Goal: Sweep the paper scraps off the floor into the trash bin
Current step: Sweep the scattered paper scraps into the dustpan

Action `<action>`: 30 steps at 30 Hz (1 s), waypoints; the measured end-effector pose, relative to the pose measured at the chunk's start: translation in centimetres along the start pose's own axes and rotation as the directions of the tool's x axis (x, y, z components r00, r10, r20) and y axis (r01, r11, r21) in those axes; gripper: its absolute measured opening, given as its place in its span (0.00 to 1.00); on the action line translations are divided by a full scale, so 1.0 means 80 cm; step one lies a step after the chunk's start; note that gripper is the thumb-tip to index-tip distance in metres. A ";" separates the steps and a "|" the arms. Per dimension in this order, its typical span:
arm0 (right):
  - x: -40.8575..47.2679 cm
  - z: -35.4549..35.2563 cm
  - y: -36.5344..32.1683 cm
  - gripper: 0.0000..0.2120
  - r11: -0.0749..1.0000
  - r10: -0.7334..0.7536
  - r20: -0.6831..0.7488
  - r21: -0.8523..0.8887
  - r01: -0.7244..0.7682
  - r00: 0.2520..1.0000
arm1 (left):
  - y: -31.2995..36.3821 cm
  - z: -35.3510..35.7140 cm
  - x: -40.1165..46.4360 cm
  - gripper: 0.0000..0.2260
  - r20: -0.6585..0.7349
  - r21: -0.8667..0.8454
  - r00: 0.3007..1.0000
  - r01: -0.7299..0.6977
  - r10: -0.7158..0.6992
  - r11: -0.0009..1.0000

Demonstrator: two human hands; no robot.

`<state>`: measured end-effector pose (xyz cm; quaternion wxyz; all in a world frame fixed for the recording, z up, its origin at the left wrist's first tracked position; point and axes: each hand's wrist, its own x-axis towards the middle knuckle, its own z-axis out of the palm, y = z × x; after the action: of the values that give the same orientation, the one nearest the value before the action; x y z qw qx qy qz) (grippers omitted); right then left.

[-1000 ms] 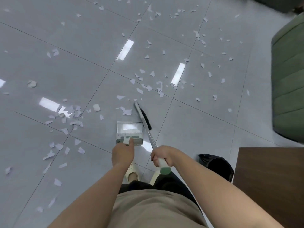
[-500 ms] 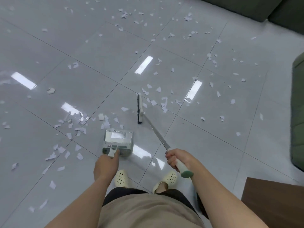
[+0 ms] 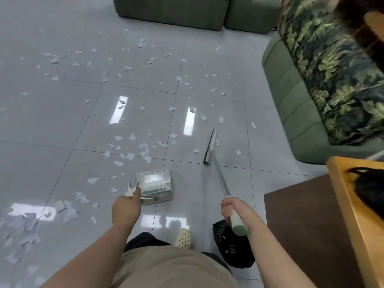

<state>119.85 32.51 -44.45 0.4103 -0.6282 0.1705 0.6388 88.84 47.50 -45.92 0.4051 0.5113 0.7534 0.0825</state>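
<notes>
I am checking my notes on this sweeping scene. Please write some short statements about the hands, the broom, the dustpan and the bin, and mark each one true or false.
1. The right hand grips the broom by its handle. True.
2. The left hand hangs free. False: it holds the dustpan by its handle.
3. The broom head lies inside the dustpan. False: it is apart from it, to the right.
4. Paper scraps lie on the floor beyond the dustpan. True.
5. The trash bin has a white liner. False: it is black.
</notes>
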 end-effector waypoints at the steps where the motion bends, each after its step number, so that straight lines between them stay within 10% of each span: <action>1: -0.004 -0.014 -0.001 0.14 0.999 -0.010 -0.025 0.035 0.011 1.000 | 0.013 0.010 0.001 0.31 0.019 0.011 0.999 -0.028 0.027 1.000; 17: 0.023 -0.015 -0.044 0.03 0.984 0.048 -0.246 -0.155 -0.088 0.968 | 0.142 0.085 0.052 0.28 0.299 0.168 0.925 -0.293 0.234 0.941; 30: 0.094 0.235 -0.104 0.06 0.643 0.288 -0.047 -0.731 -0.230 0.956 | 0.099 -0.019 0.152 0.28 0.187 0.091 0.982 0.015 -0.032 0.996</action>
<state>114.46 53.67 -46.22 0.0365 -0.6841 -0.0250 0.7281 91.56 61.83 -47.04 0.4521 0.5253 0.7209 -0.0046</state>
